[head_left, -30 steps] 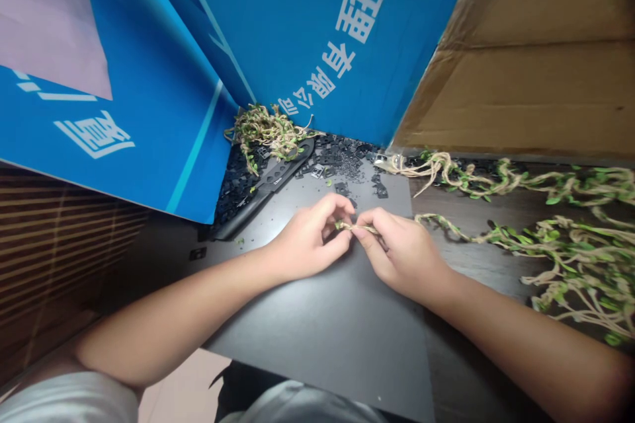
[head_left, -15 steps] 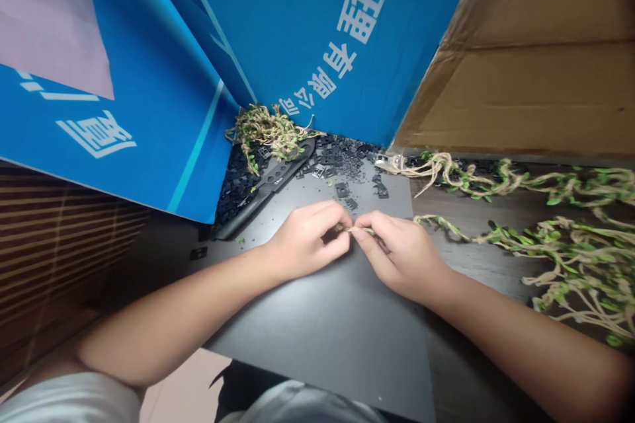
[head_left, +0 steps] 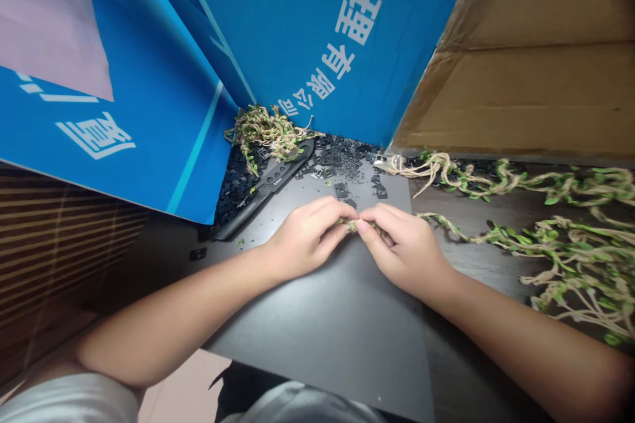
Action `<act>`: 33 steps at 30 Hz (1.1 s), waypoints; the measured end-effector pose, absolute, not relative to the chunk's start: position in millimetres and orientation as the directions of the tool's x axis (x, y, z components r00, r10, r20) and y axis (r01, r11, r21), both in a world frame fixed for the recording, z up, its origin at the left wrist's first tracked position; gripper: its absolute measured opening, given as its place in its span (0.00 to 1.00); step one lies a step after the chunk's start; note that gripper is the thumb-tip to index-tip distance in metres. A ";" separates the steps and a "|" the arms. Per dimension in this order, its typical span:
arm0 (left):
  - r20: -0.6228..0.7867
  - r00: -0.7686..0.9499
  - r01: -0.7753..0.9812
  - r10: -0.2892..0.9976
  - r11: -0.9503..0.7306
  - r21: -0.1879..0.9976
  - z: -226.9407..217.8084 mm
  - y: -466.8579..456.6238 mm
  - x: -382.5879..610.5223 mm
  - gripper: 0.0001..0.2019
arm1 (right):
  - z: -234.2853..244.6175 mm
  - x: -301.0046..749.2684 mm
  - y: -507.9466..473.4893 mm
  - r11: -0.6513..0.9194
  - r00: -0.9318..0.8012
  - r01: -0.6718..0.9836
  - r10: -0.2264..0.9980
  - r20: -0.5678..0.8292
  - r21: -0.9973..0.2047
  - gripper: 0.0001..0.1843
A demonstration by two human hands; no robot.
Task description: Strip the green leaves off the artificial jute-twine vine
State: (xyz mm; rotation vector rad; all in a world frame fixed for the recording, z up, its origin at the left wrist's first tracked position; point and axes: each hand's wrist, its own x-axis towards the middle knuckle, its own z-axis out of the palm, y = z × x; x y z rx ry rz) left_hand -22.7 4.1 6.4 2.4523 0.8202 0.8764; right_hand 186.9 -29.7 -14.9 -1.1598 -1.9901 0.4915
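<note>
Over the grey board, my left hand [head_left: 312, 234] pinches the end of a thin jute cord with small green leaves. My right hand [head_left: 401, 241] is closed on the same leafy cord [head_left: 455, 231], its fingertips meeting those of the left. From the right hand the cord runs off to a tangled pile of leafy cord [head_left: 560, 244] on the right. Fingers hide most of the held stretch. Another bundle of leafy cord [head_left: 268, 132] lies in the far corner, beside a black knife-shaped tool [head_left: 268, 192].
Blue panels [head_left: 307, 20] with white characters stand behind and to the left. A cardboard sheet [head_left: 526, 59] rises at the back right. Small black plastic pieces [head_left: 342, 158] and crumbs lie along the back of the grey board [head_left: 317, 337]. More leafy cord [head_left: 476, 178] stretches along the cardboard's foot.
Both hands have shifted very slightly, and the fingertips are a little higher. A bit more green leaf shows between the pinching fingers. The surroundings look the same.
</note>
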 end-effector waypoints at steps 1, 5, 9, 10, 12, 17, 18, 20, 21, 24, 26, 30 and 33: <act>0.432 0.632 0.382 0.643 -0.744 0.548 6.3 4.6 -22.8 0.06 | -14.3 186.9 -29.5 0.514 -0.297 0.565 0.856 0.423 -0.646 0.09; 0.418 0.635 0.377 0.649 -0.733 0.566 6.3 5.7 -22.8 0.06 | -12.7 186.9 -28.8 0.513 -0.308 0.568 0.857 0.413 -0.644 0.11; 0.417 0.617 0.389 0.668 -0.719 0.576 7.1 5.2 -22.1 0.06 | -13.1 186.4 -28.7 0.512 -0.300 0.560 0.858 0.417 -0.652 0.09; 0.421 0.615 0.388 0.667 -0.720 0.575 7.3 5.2 -22.0 0.07 | -13.4 186.3 -28.9 0.506 -0.289 0.563 0.861 0.418 -0.653 0.07; 0.429 0.617 0.379 0.660 -0.727 0.573 7.9 5.6 -22.0 0.07 | -14.2 186.1 -29.4 0.486 -0.263 0.576 0.871 0.415 -0.657 0.05; 0.394 0.616 0.396 0.683 -0.700 0.594 9.1 5.8 -22.3 0.05 | -14.2 185.7 -30.4 0.491 -0.281 0.566 0.870 0.405 -0.662 0.02; 0.382 0.611 0.406 0.693 -0.689 0.601 9.4 5.5 -22.2 0.04 | -13.6 185.5 -30.4 0.500 -0.296 0.553 0.866 0.404 -0.666 0.02; 0.373 0.601 0.413 0.707 -0.675 0.612 9.9 4.6 -21.8 0.03 | -12.3 185.2 -30.4 0.510 -0.313 0.532 0.860 0.403 -0.676 0.02; 0.372 0.597 0.413 0.710 -0.671 0.616 10.0 4.1 -21.5 0.03 | -11.7 185.1 -30.5 0.512 -0.315 0.527 0.859 0.404 -0.678 0.01; 0.379 0.585 0.411 0.717 -0.665 0.623 10.1 3.2 -20.7 0.02 | -11.7 185.0 -30.8 0.513 -0.299 0.545 0.858 0.418 -0.663 0.03; 0.380 0.576 0.415 0.724 -0.659 0.627 9.9 3.0 -20.3 0.02 | -13.0 185.1 -31.0 0.515 -0.291 0.568 0.855 0.429 -0.642 0.05; 0.369 0.570 0.423 0.734 -0.647 0.634 10.0 2.5 -20.1 0.02 | -15.3 185.1 -31.0 0.554 -0.307 0.573 0.828 0.470 -0.603 0.04; 0.351 0.575 0.426 0.739 -0.637 0.642 10.7 1.8 -19.9 0.02 | -15.1 185.1 -31.7 0.591 -0.325 0.577 0.799 0.505 -0.563 0.03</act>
